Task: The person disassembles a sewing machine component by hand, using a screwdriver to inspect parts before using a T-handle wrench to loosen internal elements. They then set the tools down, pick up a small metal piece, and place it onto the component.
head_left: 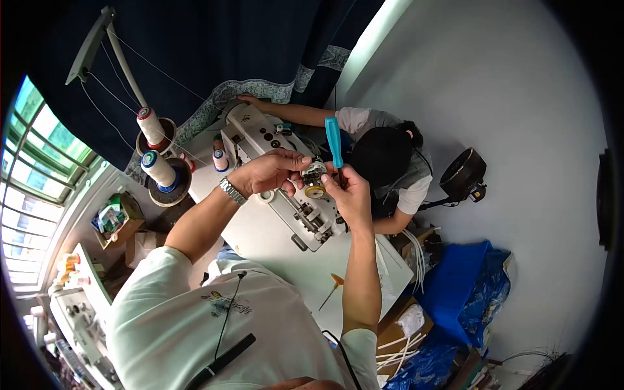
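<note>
While a co-worker (383,153) leans beside the sewing machine (255,123) | left hand (276,170) pinches a round metal part (314,169) above that machine | right hand (351,198) grips a teal-handled screwdriver (333,140), thumb at the part

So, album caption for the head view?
Left hand holds a metal part, right hand a turquoise-handled tool, over a sewing machine.

pale short-sleeved shirt (156,318), small chest print (219,305), silver link watch (232,191), thin black cord (227,323)
</note>
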A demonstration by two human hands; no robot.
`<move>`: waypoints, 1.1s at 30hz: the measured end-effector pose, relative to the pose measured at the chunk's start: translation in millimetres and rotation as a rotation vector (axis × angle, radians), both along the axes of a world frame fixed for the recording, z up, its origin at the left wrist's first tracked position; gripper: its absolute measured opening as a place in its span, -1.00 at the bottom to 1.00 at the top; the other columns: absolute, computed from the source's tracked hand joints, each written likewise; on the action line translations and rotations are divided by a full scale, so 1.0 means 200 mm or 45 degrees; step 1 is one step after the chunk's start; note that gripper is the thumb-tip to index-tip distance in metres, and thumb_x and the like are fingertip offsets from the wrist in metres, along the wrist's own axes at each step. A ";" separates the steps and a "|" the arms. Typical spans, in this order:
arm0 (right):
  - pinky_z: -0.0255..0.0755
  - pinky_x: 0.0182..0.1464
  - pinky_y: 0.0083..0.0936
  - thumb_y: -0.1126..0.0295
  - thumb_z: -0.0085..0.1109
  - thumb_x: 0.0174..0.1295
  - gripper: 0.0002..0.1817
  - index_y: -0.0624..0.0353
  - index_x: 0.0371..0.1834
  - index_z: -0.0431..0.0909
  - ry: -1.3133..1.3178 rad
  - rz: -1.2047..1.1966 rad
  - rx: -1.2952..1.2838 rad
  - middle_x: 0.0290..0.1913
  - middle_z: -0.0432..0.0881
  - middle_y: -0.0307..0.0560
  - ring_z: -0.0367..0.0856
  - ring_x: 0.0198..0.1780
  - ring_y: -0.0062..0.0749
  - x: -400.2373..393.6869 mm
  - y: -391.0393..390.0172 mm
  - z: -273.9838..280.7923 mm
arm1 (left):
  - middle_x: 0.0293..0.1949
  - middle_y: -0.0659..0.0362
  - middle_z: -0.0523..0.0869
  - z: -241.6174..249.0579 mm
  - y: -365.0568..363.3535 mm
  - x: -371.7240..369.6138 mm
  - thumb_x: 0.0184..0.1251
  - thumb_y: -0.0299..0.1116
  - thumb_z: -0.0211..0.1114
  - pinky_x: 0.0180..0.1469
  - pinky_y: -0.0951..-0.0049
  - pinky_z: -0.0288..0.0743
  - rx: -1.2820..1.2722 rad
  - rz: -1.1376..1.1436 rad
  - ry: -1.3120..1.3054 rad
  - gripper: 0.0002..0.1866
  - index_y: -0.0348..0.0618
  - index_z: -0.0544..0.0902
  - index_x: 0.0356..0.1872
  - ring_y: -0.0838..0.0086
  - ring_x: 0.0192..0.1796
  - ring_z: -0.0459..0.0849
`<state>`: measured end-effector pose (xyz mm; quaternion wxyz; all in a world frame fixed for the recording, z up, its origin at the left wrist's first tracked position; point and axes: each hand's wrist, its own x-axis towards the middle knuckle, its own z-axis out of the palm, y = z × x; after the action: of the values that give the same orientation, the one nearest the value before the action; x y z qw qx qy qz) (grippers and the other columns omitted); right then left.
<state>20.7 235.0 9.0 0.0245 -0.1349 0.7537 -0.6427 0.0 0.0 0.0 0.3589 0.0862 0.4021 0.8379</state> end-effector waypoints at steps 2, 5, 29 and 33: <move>0.25 -0.37 -0.73 0.48 0.41 0.30 -0.81 0.29 -0.08 0.68 -0.006 0.009 -0.041 -0.43 0.48 -0.44 0.29 -0.42 -0.79 0.00 0.01 0.02 | -0.24 0.13 0.72 0.05 0.02 0.02 0.52 -0.15 0.32 -0.43 0.41 0.74 -0.076 0.090 -0.015 -0.69 -0.25 0.64 -0.10 0.38 -0.15 0.81; 0.25 -0.37 -0.74 0.52 0.40 0.29 -0.82 0.30 -0.08 0.68 0.016 0.008 -0.056 -0.43 0.47 -0.44 0.29 -0.41 -0.81 0.01 -0.01 0.06 | -0.24 0.11 0.72 0.06 0.00 0.02 0.54 -0.14 0.29 -0.44 0.41 0.74 -0.186 0.055 0.033 -0.67 -0.27 0.63 -0.09 0.39 -0.14 0.80; 0.25 -0.38 -0.79 0.56 0.40 0.28 -0.82 0.26 -0.07 0.69 0.011 -0.092 -0.081 -0.39 0.49 -0.47 0.27 -0.43 -0.83 0.05 0.01 0.03 | -0.07 -0.04 0.74 0.09 0.02 0.06 0.65 0.04 0.06 0.19 0.17 0.66 -0.104 0.076 -0.093 -0.45 -0.37 0.52 0.17 0.18 0.02 0.77; 0.26 -0.38 -0.77 0.57 0.40 0.26 -0.82 0.27 -0.09 0.70 0.027 -0.097 -0.042 -0.37 0.50 -0.45 0.26 -0.43 -0.82 0.04 0.02 0.04 | -0.02 -0.08 0.74 0.05 0.02 0.06 0.63 -0.06 0.13 0.24 0.15 0.64 0.019 0.114 -0.150 -0.52 -0.37 0.54 0.14 0.16 0.05 0.77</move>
<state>29.0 238.6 16.7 -0.0102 -0.1132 0.7478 -0.6542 11.8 4.2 10.8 0.3434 0.0213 0.3773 0.8598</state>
